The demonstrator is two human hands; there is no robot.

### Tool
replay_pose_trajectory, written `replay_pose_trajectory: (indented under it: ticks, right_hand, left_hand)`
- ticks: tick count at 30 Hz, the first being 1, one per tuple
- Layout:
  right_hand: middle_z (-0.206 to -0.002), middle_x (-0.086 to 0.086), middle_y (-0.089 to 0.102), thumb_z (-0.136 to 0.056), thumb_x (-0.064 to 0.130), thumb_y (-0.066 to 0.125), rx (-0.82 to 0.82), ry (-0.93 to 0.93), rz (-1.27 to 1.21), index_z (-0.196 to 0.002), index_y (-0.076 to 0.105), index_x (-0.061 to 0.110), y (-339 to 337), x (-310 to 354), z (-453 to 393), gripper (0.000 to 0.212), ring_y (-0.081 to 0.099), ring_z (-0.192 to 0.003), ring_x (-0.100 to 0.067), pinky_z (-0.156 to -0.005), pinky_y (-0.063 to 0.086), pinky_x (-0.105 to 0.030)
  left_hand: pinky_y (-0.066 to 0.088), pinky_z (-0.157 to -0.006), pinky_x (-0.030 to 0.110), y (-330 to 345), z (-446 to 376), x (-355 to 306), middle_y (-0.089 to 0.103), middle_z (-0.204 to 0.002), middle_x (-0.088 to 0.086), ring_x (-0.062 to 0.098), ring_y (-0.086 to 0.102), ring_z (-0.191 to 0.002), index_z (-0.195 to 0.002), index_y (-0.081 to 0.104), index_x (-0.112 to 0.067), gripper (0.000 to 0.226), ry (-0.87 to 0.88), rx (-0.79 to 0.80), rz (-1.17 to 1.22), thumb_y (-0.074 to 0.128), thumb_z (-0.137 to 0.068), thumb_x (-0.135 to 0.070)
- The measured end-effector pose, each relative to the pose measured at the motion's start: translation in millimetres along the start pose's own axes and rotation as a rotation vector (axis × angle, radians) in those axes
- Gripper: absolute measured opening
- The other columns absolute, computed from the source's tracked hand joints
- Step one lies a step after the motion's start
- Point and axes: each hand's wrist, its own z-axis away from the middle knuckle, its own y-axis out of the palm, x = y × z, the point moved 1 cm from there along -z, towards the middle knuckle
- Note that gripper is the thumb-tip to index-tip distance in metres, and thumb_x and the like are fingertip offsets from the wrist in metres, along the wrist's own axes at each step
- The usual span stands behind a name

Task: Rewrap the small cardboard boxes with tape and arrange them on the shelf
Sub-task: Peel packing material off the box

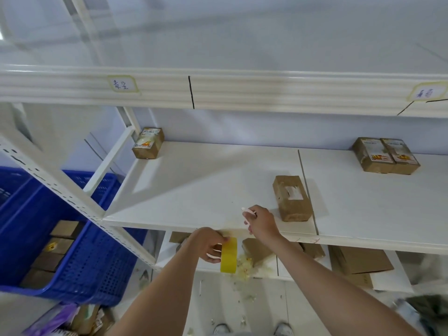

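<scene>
The shelf [206, 185] board looks smooth, matt white; its frame is glossy white painted metal. The boxes, such as one [292, 198] at three o'clock of centre, are matt brown cardboard. The tape roll [229, 255] is glossy yellow plastic. The crate [97, 251] at eight o'clock is perforated blue plastic.

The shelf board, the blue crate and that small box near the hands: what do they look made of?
Shelf board: smooth white, probably painted or laminated board; a faint sheen shows.
Blue crate: moulded plastic, judging by its perforated walls and even colour.
Small box: brown cardboard, matte, with a pale torn patch on top.
</scene>
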Motion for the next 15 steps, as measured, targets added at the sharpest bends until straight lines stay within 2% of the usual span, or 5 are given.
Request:
replay_pose_trajectory:
  ticks: [2, 5, 7, 10, 15]
  right_hand:
    - [-0.091, -0.010, 0.069, -0.102, 0.026, 0.056, 0.007, 0.005, 0.047, -0.099, 0.063, 0.009, 3, -2, -1, 0.019, 0.056, -0.062, -0.012, -0.052, 0.042, -0.022]
    - [-0.088, -0.006, 0.067, -0.102, 0.027, 0.057, 0.006, -0.001, 0.072, -0.100, 0.064, 0.009, 6, -2, -1, 0.020, 0.054, -0.068, -0.016, -0.057, 0.040, -0.023]
    - [-0.088, -0.001, 0.065, -0.102, 0.028, 0.057, 0.003, -0.028, 0.100, -0.101, 0.065, 0.008, 6, -3, 1, 0.022, 0.055, -0.075, -0.016, -0.058, 0.039, -0.020]
    - [-0.088, -0.002, 0.066, -0.102, 0.031, 0.057, 0.000, -0.043, 0.123, -0.099, 0.065, 0.007, 6, -6, 4, 0.026, 0.058, -0.081, -0.018, -0.061, 0.039, -0.017]
    - [-0.093, -0.003, 0.068, -0.102, 0.031, 0.056, -0.001, -0.046, 0.103, -0.101, 0.064, 0.006, 8, -6, 8, 0.026, 0.059, -0.084, -0.018, -0.062, 0.039, -0.015]
  left_hand:
    - [0.059, -0.081, 0.034, -2, 1, 0, 0.067, -0.096, 0.004, 0.021, 0.066, -0.089, -0.107, 0.060, -0.013, 0.018, 0.008, 0.004, 0.009, 0.062, -0.099, -0.030]
    - [0.059, -0.083, 0.035, 0, -1, 4, 0.068, -0.096, 0.003, 0.019, 0.067, -0.088, -0.110, 0.062, -0.015, 0.020, 0.023, 0.002, 0.014, 0.061, -0.099, -0.032]
    - [0.059, -0.084, 0.035, 2, -3, 7, 0.068, -0.098, 0.004, 0.019, 0.067, -0.090, -0.111, 0.062, -0.015, 0.023, 0.031, -0.003, 0.034, 0.060, -0.100, -0.034]
    - [0.059, -0.084, 0.035, 4, -5, 11, 0.069, -0.101, 0.005, 0.019, 0.067, -0.093, -0.114, 0.061, -0.015, 0.027, 0.043, -0.010, 0.073, 0.061, -0.099, -0.037]
    - [0.053, -0.068, 0.030, 4, -6, 14, 0.069, -0.096, 0.002, 0.016, 0.065, -0.087, -0.109, 0.060, -0.017, 0.030, 0.027, -0.031, 0.092, 0.063, -0.094, -0.043]
